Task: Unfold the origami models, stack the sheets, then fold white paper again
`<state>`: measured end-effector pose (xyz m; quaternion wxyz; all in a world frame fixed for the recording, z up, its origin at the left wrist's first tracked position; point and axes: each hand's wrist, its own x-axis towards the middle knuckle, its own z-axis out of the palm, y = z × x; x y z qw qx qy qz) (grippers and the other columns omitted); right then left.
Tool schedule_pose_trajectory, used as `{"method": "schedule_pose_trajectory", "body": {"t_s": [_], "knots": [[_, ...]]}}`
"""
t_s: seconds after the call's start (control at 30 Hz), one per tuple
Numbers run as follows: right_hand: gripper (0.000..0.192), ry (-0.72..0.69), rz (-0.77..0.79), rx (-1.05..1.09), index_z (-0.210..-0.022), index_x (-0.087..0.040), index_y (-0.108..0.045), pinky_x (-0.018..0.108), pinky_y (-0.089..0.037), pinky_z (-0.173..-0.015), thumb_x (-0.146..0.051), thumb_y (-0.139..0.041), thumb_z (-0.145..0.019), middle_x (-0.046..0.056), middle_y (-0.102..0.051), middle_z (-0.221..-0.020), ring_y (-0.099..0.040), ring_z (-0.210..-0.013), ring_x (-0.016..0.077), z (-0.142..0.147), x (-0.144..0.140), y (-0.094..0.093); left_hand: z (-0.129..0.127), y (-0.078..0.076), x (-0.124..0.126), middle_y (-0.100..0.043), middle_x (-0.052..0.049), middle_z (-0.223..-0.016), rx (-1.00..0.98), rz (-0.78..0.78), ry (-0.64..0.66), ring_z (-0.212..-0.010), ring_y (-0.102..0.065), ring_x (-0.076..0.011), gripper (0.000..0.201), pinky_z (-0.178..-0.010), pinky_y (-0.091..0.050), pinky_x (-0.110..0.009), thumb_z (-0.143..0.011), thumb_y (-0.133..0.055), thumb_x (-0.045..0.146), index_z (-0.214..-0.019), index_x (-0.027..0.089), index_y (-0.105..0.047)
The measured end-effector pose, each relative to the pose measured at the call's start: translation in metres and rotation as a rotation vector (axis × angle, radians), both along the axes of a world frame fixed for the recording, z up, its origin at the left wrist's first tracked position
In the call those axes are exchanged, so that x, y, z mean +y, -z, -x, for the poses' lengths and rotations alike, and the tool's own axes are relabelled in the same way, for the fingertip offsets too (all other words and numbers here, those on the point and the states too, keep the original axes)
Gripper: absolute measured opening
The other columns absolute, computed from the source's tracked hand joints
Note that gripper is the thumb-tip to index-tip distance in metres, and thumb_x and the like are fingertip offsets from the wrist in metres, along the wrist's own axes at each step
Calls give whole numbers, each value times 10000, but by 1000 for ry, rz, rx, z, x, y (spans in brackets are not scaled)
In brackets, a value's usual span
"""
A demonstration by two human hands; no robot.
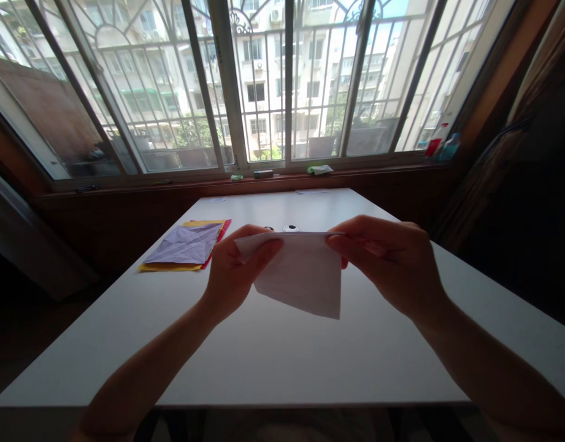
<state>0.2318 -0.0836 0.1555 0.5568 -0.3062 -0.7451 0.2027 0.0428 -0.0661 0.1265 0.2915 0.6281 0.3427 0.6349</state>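
Note:
A white sheet of paper [305, 276] is held up above the table, its top edge level and the rest hanging down toward me. My left hand [238, 261] pinches its upper left part, thumb in front and fingers behind. My right hand [386, 252] grips the upper right corner between thumb and fingers. The top edge looks folded, though I cannot tell how many layers there are. Just behind the paper, a small round white piece with a black centre [291, 228] lies on the table, partly hidden. A dark piece beside it is mostly covered.
On the white table [282, 368], a stack of yellow and red sheets lies left, topped by a creased white paper [185, 242]. Paper pieces [312, 191] rest at the far edge. Small items and a green-and-white packet [319, 169] sit on the sill; bottles [449, 147] stand right. A curtain hangs right.

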Motion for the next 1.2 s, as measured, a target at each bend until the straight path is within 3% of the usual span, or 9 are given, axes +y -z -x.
{"method": "schedule_pose_trajectory", "body": {"t_s": [0.4,0.57,0.7,0.9,1.0,1.1,1.2], "knots": [[151,33,-59,-72,-653,-185,-615,181,-391,-425,-265,-583,-777,-46,-554,-532,-491,-473,68,2,-1,-3,6,-3,-6,-519,25,-540,15,44,28,-510,-447,-89,227,-450,-326,-196,-644,-695,381,-629,167,-621],[172,103,-122,-103,-611,-169,-596,195,-389,-438,-260,-594,-757,-30,-530,-517,-460,-471,73,1,2,-3,12,-4,-4,-512,26,-528,46,83,106,-502,-448,-91,268,-447,-321,-204,-679,-655,429,-632,166,-631],[189,7,32,-63,-595,-155,-584,189,-385,-432,-253,-589,-756,-32,-515,-502,-466,-467,71,0,7,-4,15,1,-1,-526,13,-550,6,119,198,-537,-469,-107,334,-477,-351,-218,-694,-621,483,-626,156,-630],[183,-112,172,46,-592,-148,-583,181,-359,-435,-243,-605,-746,-40,-492,-487,-451,-464,61,-4,18,-3,18,2,8,-524,0,-554,-54,292,397,-541,-492,-109,411,-530,-391,-229,-771,-518,510,-596,146,-593],[201,-141,225,17,-588,-145,-569,185,-339,-431,-256,-588,-754,-42,-472,-487,-437,-461,61,-8,31,1,25,-2,19,-548,-13,-579,96,374,511,-601,-534,-140,376,-589,-420,-250,-772,-525,483,-635,145,-619],[207,-166,275,-177,-588,-141,-572,188,-312,-419,-269,-573,-751,-44,-448,-471,-413,-452,64,-7,40,7,25,-2,26,-567,-14,-610,373,428,605,-609,-537,-142,281,-553,-401,-233,-723,-608,409,-661,136,-630],[207,-107,201,-367,-570,-141,-577,193,-309,-444,-247,-557,-747,-43,-448,-469,-392,-465,64,1,40,13,13,4,25,-545,1,-583,530,449,605,-538,-491,-119,273,-472,-344,-211,-697,-623,403,-675,131,-619]]}}
